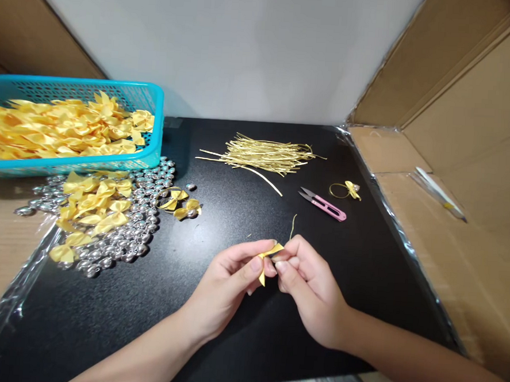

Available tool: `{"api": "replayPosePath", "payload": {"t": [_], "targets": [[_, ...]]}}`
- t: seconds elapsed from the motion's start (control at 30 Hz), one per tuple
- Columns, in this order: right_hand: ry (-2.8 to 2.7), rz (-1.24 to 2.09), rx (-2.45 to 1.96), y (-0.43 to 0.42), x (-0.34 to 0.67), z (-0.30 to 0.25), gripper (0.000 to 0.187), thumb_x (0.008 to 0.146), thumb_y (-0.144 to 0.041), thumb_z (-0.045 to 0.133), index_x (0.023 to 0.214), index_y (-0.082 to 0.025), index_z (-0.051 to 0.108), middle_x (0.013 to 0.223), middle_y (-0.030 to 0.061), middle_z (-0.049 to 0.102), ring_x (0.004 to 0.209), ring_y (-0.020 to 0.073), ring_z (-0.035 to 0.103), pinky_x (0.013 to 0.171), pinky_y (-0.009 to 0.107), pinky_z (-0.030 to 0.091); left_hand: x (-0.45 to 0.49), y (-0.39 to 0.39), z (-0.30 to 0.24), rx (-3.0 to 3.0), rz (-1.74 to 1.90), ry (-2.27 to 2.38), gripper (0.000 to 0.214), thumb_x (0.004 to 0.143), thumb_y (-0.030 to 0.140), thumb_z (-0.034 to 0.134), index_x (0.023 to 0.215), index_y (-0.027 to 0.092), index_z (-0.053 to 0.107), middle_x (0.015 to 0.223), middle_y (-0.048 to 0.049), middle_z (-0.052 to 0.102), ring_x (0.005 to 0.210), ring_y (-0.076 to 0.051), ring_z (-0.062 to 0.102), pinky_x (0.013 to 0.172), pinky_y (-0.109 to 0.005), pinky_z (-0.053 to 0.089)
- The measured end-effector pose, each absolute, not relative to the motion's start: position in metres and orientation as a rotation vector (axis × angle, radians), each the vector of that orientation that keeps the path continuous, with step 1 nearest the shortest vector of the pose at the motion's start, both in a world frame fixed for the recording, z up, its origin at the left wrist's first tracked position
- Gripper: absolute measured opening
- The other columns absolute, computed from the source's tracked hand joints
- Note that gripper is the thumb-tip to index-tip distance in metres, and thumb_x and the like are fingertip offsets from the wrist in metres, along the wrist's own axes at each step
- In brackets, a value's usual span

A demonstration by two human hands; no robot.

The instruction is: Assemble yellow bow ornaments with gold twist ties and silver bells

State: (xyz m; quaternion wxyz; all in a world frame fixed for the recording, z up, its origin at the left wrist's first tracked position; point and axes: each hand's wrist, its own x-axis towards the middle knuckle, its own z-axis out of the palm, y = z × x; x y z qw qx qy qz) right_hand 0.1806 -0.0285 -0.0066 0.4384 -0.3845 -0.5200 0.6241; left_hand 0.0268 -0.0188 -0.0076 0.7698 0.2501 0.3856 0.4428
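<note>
Between thumb and fingers, my left hand (229,287) pinches a yellow ribbon bow (272,251) above the front middle of the black table. My right hand (311,292) is closed right beside it, gripping a thin gold cord (293,225) whose loose end sticks up past the knuckles. The fingertips of both hands meet at the bow, so where cord and ribbon join is hidden. Ahead of the hands lies a bundle of gold cords (266,156). Pink-handled thread snips (323,204) rest to its right, blades pointing left.
A turquoise basket (157,127) heaped with yellow bows stands at the left. Silver beads (143,224) and loose bows (94,201) spread before it. One bow with a cord loop (350,190) lies at right. Cardboard (471,112) walls the right side; a pen (440,194) lies there.
</note>
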Motion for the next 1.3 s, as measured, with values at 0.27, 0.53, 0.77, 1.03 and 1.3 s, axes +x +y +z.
{"api": "replayPosePath", "payload": {"t": [0.27, 0.53, 0.77, 1.03, 1.3], "targets": [[-1.242, 1.612, -0.896, -0.0277, 0.1793, -0.0077, 0.022, 0.098, -0.041, 0.048, 0.086, -0.022, 0.047, 0.071, -0.0022, 0.052, 0.054, 0.0091, 0.044, 0.052, 0.023, 0.034, 0.0256, -0.0199, -0.0075, 0.576, 0.939, 0.833, 0.031, 0.067, 0.042, 0.084, 0.092, 0.024, 0.080, 0.065, -0.0018, 0.068, 0.057, -0.008, 0.048, 0.051, -0.020, 0.031], [-1.229, 1.584, -0.890, -0.0311, 0.1777, -0.0094, 0.021, 0.099, -0.039, 0.046, 0.085, -0.022, 0.045, 0.073, -0.0022, 0.049, 0.058, 0.0100, 0.044, 0.054, 0.023, 0.035, 0.0224, -0.0207, -0.0100, 0.723, 0.942, 0.830, 0.027, 0.074, 0.042, 0.079, 0.096, 0.025, 0.080, 0.068, -0.0033, 0.071, 0.052, -0.007, 0.045, 0.047, -0.019, 0.032], [-1.215, 1.567, -0.851, -0.0327, 0.1746, -0.0062, 0.020, 0.100, -0.035, 0.045, 0.086, -0.022, 0.046, 0.072, -0.0023, 0.052, 0.062, 0.0099, 0.050, 0.060, 0.023, 0.043, 0.0244, -0.0217, -0.0083, 0.729, 0.932, 0.772, 0.016, 0.078, 0.037, 0.077, 0.092, 0.030, 0.081, 0.065, -0.0005, 0.070, 0.044, -0.004, 0.042, 0.040, -0.016, 0.026], [-1.141, 1.637, -0.742, -0.0312, 0.1734, -0.0069, 0.017, 0.100, -0.034, 0.046, 0.087, -0.022, 0.045, 0.071, -0.0048, 0.045, 0.059, 0.0080, 0.047, 0.064, 0.024, 0.047, 0.0246, -0.0216, -0.0099, 0.732, 0.939, 0.699, 0.016, 0.081, 0.035, 0.074, 0.096, 0.031, 0.079, 0.069, -0.0001, 0.071, 0.052, -0.005, 0.049, 0.043, -0.013, 0.034], [-1.106, 1.659, -0.723, -0.0299, 0.1743, -0.0055, 0.017, 0.099, -0.034, 0.049, 0.087, -0.022, 0.046, 0.073, -0.0050, 0.049, 0.059, 0.0068, 0.045, 0.063, 0.021, 0.045, 0.0224, -0.0224, -0.0121, 0.781, 0.933, 0.712, 0.017, 0.084, 0.034, 0.072, 0.099, 0.032, 0.078, 0.072, 0.0011, 0.072, 0.060, -0.005, 0.055, 0.047, -0.010, 0.039]]}}
